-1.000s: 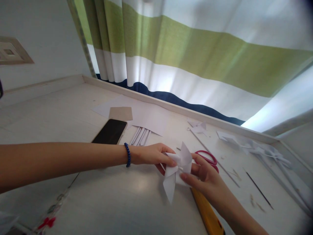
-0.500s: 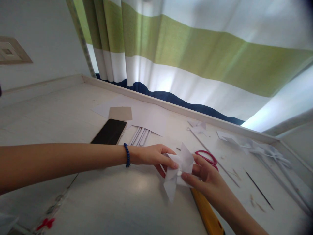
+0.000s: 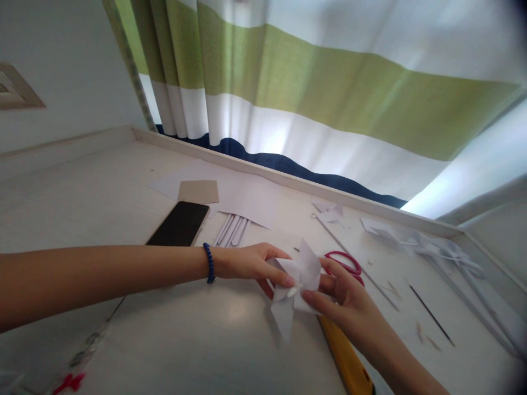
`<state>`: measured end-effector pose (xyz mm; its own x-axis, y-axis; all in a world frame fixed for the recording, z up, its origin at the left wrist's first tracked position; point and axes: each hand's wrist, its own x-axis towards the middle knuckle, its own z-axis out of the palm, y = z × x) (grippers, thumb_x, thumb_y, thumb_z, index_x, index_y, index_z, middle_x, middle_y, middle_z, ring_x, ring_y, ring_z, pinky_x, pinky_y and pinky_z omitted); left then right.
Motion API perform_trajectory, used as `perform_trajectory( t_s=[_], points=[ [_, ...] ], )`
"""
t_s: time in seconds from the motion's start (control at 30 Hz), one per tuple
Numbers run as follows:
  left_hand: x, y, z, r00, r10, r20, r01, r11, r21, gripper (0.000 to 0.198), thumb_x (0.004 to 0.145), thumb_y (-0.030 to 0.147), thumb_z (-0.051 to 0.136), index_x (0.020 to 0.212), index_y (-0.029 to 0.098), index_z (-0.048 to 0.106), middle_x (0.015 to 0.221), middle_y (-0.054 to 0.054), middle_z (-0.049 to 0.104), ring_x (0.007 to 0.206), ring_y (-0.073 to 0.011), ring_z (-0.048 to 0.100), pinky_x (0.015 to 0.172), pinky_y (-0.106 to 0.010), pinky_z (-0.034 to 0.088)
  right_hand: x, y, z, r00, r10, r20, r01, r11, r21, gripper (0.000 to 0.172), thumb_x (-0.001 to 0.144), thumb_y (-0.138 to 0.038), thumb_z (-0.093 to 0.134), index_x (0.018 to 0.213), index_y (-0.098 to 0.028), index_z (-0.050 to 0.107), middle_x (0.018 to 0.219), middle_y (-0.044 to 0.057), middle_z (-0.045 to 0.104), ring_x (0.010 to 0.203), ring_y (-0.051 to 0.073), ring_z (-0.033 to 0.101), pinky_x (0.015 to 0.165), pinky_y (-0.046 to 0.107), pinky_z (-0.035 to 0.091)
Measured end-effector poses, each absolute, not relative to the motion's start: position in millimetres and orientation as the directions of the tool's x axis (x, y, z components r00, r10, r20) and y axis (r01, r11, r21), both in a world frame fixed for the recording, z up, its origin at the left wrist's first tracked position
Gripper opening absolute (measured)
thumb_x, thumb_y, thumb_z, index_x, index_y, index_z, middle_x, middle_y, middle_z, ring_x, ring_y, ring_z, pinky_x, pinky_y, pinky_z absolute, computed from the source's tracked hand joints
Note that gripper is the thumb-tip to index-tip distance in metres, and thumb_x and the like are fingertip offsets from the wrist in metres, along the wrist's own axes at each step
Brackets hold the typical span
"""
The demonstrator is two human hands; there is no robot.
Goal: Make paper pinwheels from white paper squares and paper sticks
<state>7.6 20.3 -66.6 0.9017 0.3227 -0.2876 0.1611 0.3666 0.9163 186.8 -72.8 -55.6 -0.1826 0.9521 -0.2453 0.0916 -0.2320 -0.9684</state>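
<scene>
A white paper pinwheel is held between my two hands, just above the table. My left hand grips it from the left, with the thumb near its centre and the other fingers partly behind the paper. On the right side, my right hand pinches it, thumb in front and fingers behind. A small white piece sits at the pinwheel's centre. Behind my right hand lie the pink-handled scissors, their blades mostly covered. A yellow tool lies under my right forearm.
A phone, a cardboard piece, paper sheets and rolled paper sticks lie beyond my left arm. To the right are finished-looking pinwheels on sticks, a thin dark rod and small scraps. A curtain hangs behind.
The view has shifted slightly, so everything sits a little further left. Both hands still hold the pinwheel; its small white centre piece now appears tilted and more elongated.
</scene>
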Motion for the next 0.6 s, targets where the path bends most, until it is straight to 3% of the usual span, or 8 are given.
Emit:
perform_trajectory(
  t_s=[0.17,0.3,0.47,0.53,0.6],
  points=[
    [7.8,19.9,-70.0,0.895,0.358,-0.267,0.133,0.356,0.925,0.026,0.067,0.027,0.068,0.087,0.014,0.06,0.076,0.0,0.061,0.064,-0.0088,0.057,0.06,-0.02,0.047,188.3,-75.2,-56.3,-0.08,0.993,-0.082,0.358,-0.049,-0.933,0.042,0.075,-0.027,0.06,0.11,-0.025,0.037,0.078,-0.002,0.057,0.073,0.016,0.057,0.066,0.029,0.046],
    [8.9,18.4,-68.4,0.882,0.396,-0.255,0.117,0.339,0.933,0.025,0.067,0.027,0.068,0.086,0.013,0.06,0.076,0.0,0.06,0.064,-0.0087,0.057,0.059,-0.019,0.047,190.0,-77.8,-52.9,-0.028,0.997,0.078,0.56,0.08,-0.825,0.042,0.074,-0.03,0.061,0.11,-0.027,0.04,0.093,0.001,0.054,0.08,0.016,0.053,0.069,0.029,0.046],
    [9.8,15.0,-65.1,0.852,0.46,-0.25,0.115,0.3,0.947,0.022,0.069,0.026,0.065,0.087,0.013,0.06,0.077,0.0,0.06,0.065,-0.0095,0.057,0.058,-0.02,0.046,193.3,-78.8,-50.4,-0.006,0.983,0.184,0.657,0.143,-0.74,0.039,0.075,-0.031,0.06,0.11,-0.027,0.043,0.098,0.003,0.053,0.087,0.019,0.052,0.073,0.034,0.045],
    [10.5,13.4,-65.5,0.83,0.498,-0.251,0.117,0.284,0.952,0.021,0.07,0.025,0.064,0.086,0.013,0.06,0.077,0.0,0.06,0.065,-0.0094,0.056,0.056,-0.019,0.045,194.2,-78.8,-49.7,-0.033,0.943,0.332,0.705,0.258,-0.661,0.038,0.075,-0.027,0.06,0.11,-0.025,0.044,0.1,0.005,0.052,0.089,0.02,0.051,0.073,0.034,0.045],
    [11.6,11.1,-66.3,0.803,0.539,-0.253,0.118,0.271,0.955,0.02,0.071,0.025,0.063,0.086,0.013,0.06,0.076,0.0,0.059,0.064,-0.0096,0.056,0.055,-0.019,0.044,194.2,-79.5,-49.0,-0.139,0.827,0.544,0.766,0.438,-0.471,0.035,0.074,-0.021,0.063,0.106,-0.022,0.049,0.101,0.007,0.051,0.09,0.021,0.05,0.071,0.035,0.044]
  ],
)
